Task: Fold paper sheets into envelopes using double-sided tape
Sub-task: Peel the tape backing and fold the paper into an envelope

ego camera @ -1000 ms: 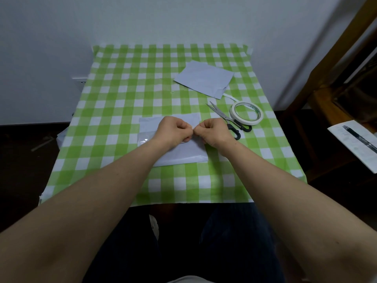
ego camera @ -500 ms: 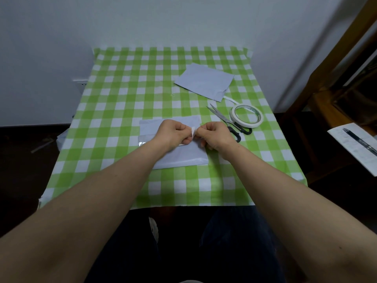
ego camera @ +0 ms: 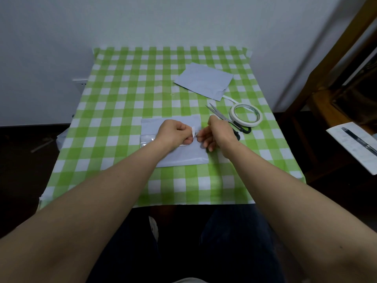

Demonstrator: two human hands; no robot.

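Your left hand pinches a white tape strip over the paper sheet; your right hand, at 3 o'clock, is loosely spread.

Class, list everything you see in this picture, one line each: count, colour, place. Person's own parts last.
tablecloth: one, green and white check, middle of view
paper sheet: one, pale blue-grey, centre of cloth
folded paper: one, pale blue-grey, far right part of cloth
scissors: one, black handles, right of the sheet
tape roll: one, white, beside the scissors
tape strip: one, white, pinched by left hand
printed page: one, white, right edge, beyond the cloth
pen: one, dark, on the printed page
left hand: one, pinches the tape strip
right hand: one, fingertips close beside the strip
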